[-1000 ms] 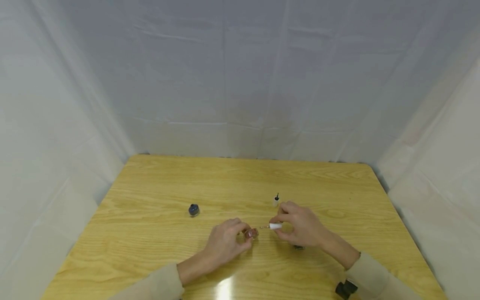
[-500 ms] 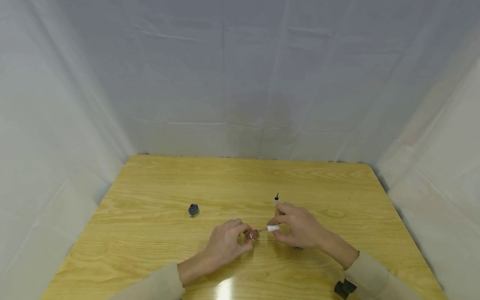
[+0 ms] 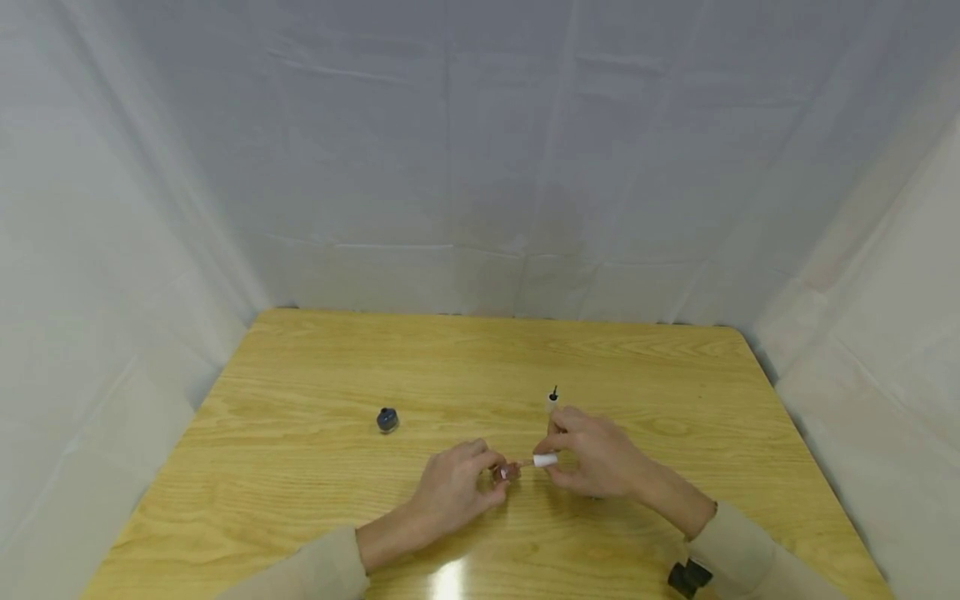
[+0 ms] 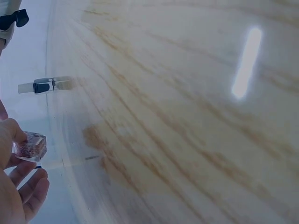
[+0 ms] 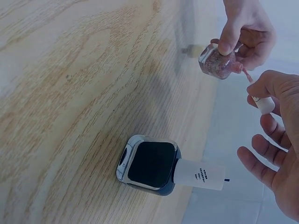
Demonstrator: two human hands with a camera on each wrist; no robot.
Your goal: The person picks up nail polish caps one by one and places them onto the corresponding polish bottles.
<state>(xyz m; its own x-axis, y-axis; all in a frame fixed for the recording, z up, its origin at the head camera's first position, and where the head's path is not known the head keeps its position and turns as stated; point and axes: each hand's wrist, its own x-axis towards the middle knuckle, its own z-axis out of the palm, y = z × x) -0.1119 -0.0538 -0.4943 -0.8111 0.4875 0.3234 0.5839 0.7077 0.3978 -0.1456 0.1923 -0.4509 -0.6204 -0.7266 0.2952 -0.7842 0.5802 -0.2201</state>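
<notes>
My left hand (image 3: 459,487) grips a small faceted glass nail polish bottle (image 5: 216,63) with pinkish polish. The bottle is tilted, its uncapped neck towards my right hand (image 3: 600,454). Thumb and fingers of the right hand pinch a white brush cap (image 5: 264,104). Its pink-coated brush (image 5: 247,74) points at the bottle's neck, the tip at or close to the mouth. Below the right hand, a dark nail polish bottle (image 5: 152,163) with a white cap stands upright on the table, mostly hidden in the head view.
An uncapped dark blue polish bottle (image 3: 387,420) stands on the wooden table (image 3: 315,375) to the left. Behind the right hand, another white cap (image 3: 552,399) stands upside down, its black brush upward. White sheeting (image 3: 480,167) hangs around the table.
The right hand has moved slightly left and towards me, bringing the brush from a gap away up to the bottle's neck. The left hand has turned the bottle slightly.
</notes>
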